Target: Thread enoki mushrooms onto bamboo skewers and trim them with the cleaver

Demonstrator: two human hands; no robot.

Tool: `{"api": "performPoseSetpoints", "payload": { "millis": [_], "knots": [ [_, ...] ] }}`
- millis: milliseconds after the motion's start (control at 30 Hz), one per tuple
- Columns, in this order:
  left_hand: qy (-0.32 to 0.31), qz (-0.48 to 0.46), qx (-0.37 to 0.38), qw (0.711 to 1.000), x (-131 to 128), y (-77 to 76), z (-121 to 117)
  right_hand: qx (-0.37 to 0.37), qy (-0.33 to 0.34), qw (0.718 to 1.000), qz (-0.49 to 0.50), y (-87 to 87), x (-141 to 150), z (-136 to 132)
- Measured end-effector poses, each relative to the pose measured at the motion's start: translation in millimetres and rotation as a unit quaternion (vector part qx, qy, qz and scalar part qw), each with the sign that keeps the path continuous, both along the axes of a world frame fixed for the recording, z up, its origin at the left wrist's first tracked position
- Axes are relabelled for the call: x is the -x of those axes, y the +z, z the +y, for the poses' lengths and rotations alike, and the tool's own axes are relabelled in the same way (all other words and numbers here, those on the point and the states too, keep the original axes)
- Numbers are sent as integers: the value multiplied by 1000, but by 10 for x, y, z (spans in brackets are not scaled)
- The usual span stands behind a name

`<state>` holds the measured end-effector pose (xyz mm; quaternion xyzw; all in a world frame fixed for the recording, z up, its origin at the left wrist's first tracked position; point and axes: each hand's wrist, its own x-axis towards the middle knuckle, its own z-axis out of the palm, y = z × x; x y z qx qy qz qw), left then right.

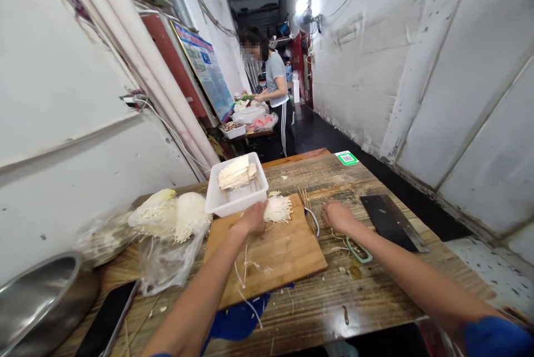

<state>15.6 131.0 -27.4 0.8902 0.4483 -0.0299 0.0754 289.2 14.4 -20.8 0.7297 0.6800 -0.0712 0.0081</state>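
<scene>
Gripping a white enoki mushroom bunch (278, 208) on the cutting board (271, 254) with the left hand (252, 218), right hand (337, 216) resting loosely curled, grip empty, on the counter (375, 290).

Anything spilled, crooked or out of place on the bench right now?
Mostly small mess. Loose white enoki strands lie scattered over the near end of the wooden cutting board and trail off it onto the plank table. The board sits askew, overhanging a blue cloth. The dark cleaver lies flat beside the right hand, its blade near the table's edge.
</scene>
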Motion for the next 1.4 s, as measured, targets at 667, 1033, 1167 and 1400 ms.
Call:
{"api": "performPoseSetpoints", "payload": {
  "millis": [667,1033,1167,1400],
  "knots": [
    [-136,61,-17,989,-172,586,-1041,63,-41,995,67,-28,-119,156],
    [-391,112,-71,911,-346,317,-358,95,-122,979,133,-92,217,894],
    [-329,144,-34,932,-438,497,-468,105,-145,969,169,-103,198,1002],
    [-141,135,12,981,-266,565,-725,18,-175,940,293,-21,-9,888]
  ]
}}
